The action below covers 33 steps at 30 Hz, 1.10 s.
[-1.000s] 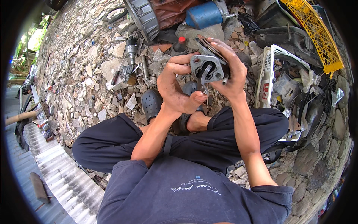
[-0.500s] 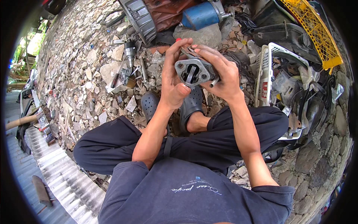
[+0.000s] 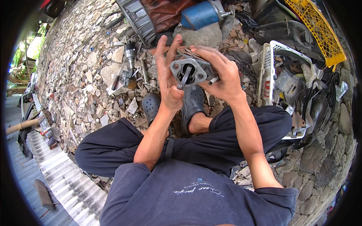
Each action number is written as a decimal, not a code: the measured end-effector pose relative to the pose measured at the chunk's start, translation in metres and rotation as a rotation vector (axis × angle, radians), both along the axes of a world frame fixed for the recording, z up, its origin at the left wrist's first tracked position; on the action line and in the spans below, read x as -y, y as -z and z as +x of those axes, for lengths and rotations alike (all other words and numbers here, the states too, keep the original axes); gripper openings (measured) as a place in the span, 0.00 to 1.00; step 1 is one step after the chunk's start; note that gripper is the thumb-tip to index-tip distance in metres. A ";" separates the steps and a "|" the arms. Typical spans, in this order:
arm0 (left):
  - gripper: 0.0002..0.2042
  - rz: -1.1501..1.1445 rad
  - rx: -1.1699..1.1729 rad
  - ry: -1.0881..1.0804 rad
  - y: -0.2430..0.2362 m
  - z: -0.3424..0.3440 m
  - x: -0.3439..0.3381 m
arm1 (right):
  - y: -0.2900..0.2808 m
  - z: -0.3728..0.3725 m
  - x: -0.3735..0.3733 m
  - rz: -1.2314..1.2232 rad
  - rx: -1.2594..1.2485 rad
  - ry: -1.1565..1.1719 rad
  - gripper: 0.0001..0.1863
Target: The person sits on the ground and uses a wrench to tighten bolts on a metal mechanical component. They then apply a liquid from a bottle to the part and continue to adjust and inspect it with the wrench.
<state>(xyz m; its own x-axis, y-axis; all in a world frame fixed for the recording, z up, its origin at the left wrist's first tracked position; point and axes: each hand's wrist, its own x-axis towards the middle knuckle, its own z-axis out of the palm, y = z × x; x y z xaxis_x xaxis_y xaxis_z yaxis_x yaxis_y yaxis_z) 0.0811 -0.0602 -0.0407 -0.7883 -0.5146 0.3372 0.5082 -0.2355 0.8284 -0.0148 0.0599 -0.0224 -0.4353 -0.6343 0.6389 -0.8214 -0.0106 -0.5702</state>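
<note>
Above my shoes, a grey metal fuel pump [image 3: 199,67] is held up with its two-hole flange facing me. A metal lever [image 3: 186,75] sticks out through the flange opening. My right hand [image 3: 227,80] is closed round the pump's right side, fingers over its top, beside a short pipe stub [image 3: 213,80]. My left hand [image 3: 168,77] is at the pump's left, its fingers stretched upward and apart. Its thumb touches the lever's lower end. The far side of the pump is hidden.
Broken stone covers the ground. Left of the pump lie a ratchet-like tool [image 3: 130,52], a wrench [image 3: 138,71] and a screwdriver [image 3: 116,81]. A blue cylindrical motor [image 3: 200,18] rests on a rock ahead. At right stands a white crate [image 3: 266,75] of parts, near a yellow crate [image 3: 320,34].
My left fingers have come off the pump's top and straightened upward. The pump has shifted slightly left, and its lever now slants down toward my left thumb.
</note>
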 end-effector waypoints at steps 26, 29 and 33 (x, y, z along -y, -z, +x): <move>0.55 0.009 0.109 0.147 0.023 -0.004 0.009 | -0.003 0.004 -0.003 0.252 0.126 0.144 0.33; 0.43 0.048 0.283 0.078 0.024 -0.003 0.005 | 0.000 0.004 -0.002 0.239 0.185 0.200 0.31; 0.37 0.236 0.509 0.111 0.008 -0.003 0.002 | 0.006 0.001 -0.001 0.273 0.203 0.142 0.28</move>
